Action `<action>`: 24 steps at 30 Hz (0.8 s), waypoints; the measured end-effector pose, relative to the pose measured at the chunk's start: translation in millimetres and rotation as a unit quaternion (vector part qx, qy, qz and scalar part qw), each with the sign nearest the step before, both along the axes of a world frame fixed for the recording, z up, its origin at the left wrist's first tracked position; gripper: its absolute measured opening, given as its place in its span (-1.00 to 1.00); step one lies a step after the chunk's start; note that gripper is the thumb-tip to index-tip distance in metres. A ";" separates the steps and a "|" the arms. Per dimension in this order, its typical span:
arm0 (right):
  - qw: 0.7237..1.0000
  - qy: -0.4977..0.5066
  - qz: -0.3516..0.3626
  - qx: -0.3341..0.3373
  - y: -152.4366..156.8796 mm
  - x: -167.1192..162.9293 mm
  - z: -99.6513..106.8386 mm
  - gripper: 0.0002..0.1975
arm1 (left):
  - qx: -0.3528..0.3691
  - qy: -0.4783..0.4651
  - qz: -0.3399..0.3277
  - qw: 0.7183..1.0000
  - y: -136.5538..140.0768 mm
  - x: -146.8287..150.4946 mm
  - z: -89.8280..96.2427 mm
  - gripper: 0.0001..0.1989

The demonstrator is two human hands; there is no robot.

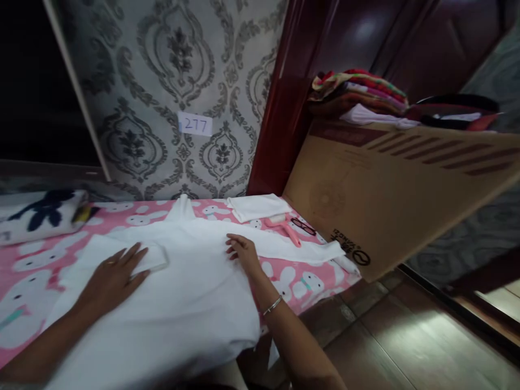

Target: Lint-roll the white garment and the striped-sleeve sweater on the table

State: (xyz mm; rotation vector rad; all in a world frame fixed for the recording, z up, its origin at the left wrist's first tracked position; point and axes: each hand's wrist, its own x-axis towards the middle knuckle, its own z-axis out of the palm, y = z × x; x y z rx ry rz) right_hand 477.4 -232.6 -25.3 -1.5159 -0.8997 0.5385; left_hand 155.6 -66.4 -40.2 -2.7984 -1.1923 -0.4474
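Far left: folded white blanket with navy pattern (pixel 40 216) sat on the counter (pixel 26 249), draped in pink fabric printed with white rabbits. Next, left hand (pixel 109 281): flat, fingers a little spread, no grip, resting on a folded-over layer of the white long-sleeved, high-necked cloth garment (pixel 195 276). Garment lay mid-counter, neck toward the wall, near end drooping over the front edge, blurred there. Right hand (pixel 244 257) was at its right shoulder, fingers half curled; couldn't tell if they pinched fabric. The garment's right sleeve ran straight out to the counter's right end. Beyond it: folded white cloth (pixel 260 207), pink-handled roller or brush (pixel 294 234), dark-rimmed ovals, probably glasses (pixel 304 226). Far right, big brown cardboard box (pixel 385 179).

Judgement: step looked like flattening and folding. Left palm best kept flat so the folded layer didn't slip; right-hand sleeve best lifted near the shoulder and kept straight, clear of the roller. Drooping end needed support, as its weight could drag creases in.
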 end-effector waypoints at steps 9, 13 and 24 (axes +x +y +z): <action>0.910 -0.244 -0.273 -0.195 -90.0 139.9 26.3 -0.41 | 0.039 -0.005 0.000 0.999 -2.2 2.5 3.5 -0.28; 0.862 -0.289 -0.271 -0.315 -96.6 166.5 22.2 -0.49 | 0.033 -0.013 0.000 0.999 -3.5 3.0 4.4 -0.28; 0.807 -0.375 -0.300 -0.343 -115.6 203.5 23.5 -0.56 | 0.026 -0.002 -0.002 1.000 -6.4 4.7 10.2 -0.27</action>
